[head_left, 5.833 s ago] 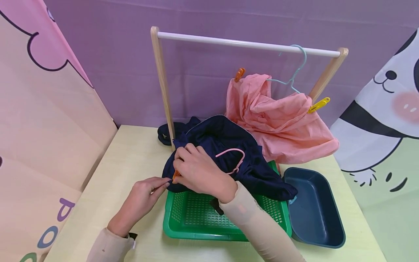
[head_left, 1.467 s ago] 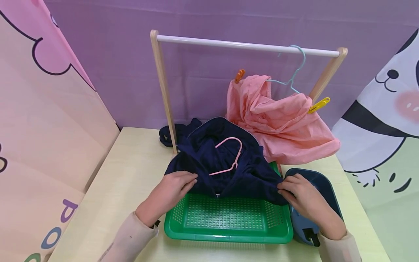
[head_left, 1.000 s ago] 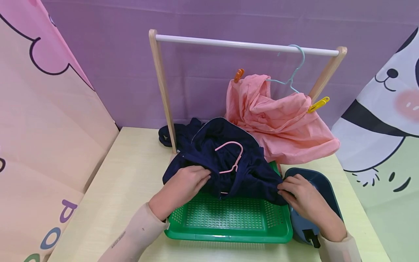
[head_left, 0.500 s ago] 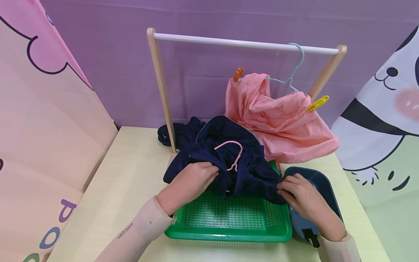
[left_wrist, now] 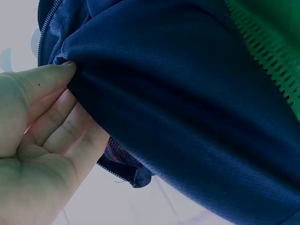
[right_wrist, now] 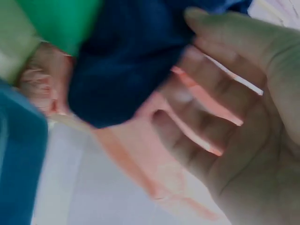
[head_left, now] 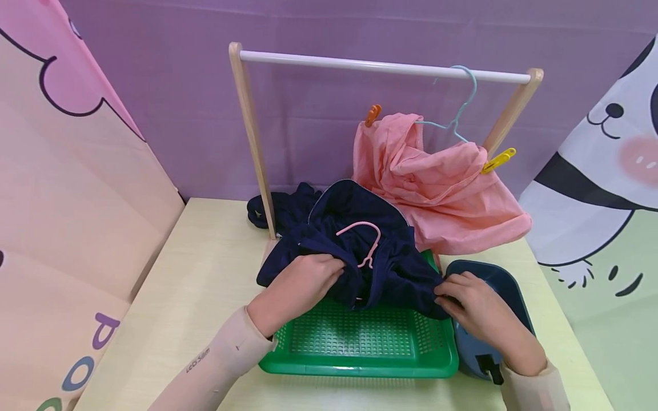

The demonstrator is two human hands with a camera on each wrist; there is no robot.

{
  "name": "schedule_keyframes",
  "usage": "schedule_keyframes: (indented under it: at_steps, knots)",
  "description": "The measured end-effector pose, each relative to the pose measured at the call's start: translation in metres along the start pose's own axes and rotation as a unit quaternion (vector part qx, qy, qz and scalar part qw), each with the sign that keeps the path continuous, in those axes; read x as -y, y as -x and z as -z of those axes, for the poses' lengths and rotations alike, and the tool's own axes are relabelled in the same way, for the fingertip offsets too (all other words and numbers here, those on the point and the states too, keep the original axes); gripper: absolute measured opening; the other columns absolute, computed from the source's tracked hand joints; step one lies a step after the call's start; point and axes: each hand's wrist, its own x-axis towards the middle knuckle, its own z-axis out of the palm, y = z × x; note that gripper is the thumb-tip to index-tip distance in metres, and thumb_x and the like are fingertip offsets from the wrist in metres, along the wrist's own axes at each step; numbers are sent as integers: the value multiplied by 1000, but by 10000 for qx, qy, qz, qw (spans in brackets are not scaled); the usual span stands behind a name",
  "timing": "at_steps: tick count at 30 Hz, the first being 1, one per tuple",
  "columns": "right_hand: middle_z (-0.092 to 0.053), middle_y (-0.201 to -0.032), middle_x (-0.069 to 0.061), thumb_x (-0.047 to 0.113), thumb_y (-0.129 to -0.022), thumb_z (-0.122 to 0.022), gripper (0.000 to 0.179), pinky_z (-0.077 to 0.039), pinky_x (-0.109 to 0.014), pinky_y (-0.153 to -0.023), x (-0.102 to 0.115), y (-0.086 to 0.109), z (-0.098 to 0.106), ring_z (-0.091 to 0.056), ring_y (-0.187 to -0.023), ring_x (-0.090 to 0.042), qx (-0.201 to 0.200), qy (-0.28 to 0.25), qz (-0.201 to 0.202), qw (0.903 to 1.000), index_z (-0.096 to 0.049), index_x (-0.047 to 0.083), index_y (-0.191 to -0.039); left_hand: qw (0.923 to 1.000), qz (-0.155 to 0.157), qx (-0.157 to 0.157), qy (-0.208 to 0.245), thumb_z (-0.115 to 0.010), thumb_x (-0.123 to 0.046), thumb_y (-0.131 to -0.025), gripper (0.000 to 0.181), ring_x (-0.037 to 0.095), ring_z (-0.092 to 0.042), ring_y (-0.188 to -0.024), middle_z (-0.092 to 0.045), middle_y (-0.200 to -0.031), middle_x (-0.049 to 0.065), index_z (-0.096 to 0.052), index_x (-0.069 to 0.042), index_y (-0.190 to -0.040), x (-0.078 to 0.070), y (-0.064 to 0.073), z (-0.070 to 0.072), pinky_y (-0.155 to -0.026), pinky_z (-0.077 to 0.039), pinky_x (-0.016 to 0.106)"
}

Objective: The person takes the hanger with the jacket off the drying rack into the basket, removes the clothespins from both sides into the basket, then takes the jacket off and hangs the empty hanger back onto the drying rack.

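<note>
A navy zip jacket (head_left: 406, 279) lies bunched over the back of a green perforated basket (head_left: 360, 370), its zipper edge curving behind. Out of its neck sticks the hook of a pink hanger (head_left: 379, 235); the rest of the hanger is mostly hidden in the cloth. My left hand (head_left: 308, 279) pinches the jacket's front edge between thumb and fingers, and the left wrist view shows the fabric (left_wrist: 178, 93) drawn taut from that pinch. At the jacket's right end, my right hand (head_left: 475, 305) pinches the dark cloth (right_wrist: 131, 61) between thumb and forefinger, its other fingers spread.
A clothes rack with a white bar (head_left: 380, 65) stands behind. From it a pink garment (head_left: 437, 188) hangs on a light-blue hanger (head_left: 465, 105), with an orange clothespin (head_left: 373, 115) and a yellow clothespin (head_left: 498, 161). A dark blue bin (head_left: 496, 274) sits right of the basket.
My right hand has gone from the orange clip at the jacket's left side to its right end. My left hand has moved rightward, pulling the front flap over part of the pink hanger.
</note>
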Motion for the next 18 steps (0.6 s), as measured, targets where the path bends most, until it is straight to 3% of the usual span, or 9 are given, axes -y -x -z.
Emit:
schedule_keyframes:
  at_steps: [6,12,18]
  knots:
    - [-69,-94,2,9,-78,-84,22,-52,-39,-72,15,-19,10,-57,-85,-17,-171,-44,-168,9997,-74,11,-99,10000,69,34,45,-69,-7,-95,10,12,-62,-82,-71,-96,1,-71,-7,-105,-2,1,0,-79,-55,27]
    - [-69,-94,-2,11,-79,-84,23,-52,-39,-74,29,-43,0,-58,-86,-20,-371,-130,190,9990,-75,6,-99,9998,169,78,68,-68,-7,-95,8,12,-61,-78,-70,-92,0,-72,-8,-103,-3,2,2,-77,-55,26]
    - [-69,-88,0,8,-78,-84,16,-51,-36,-71,33,-52,-10,-57,-82,-20,-442,-70,482,9978,-77,8,-92,9997,181,74,115,-68,-7,-95,6,11,-60,-77,-69,-90,-1,-71,-8,-101,-4,3,2,-75,-54,26]
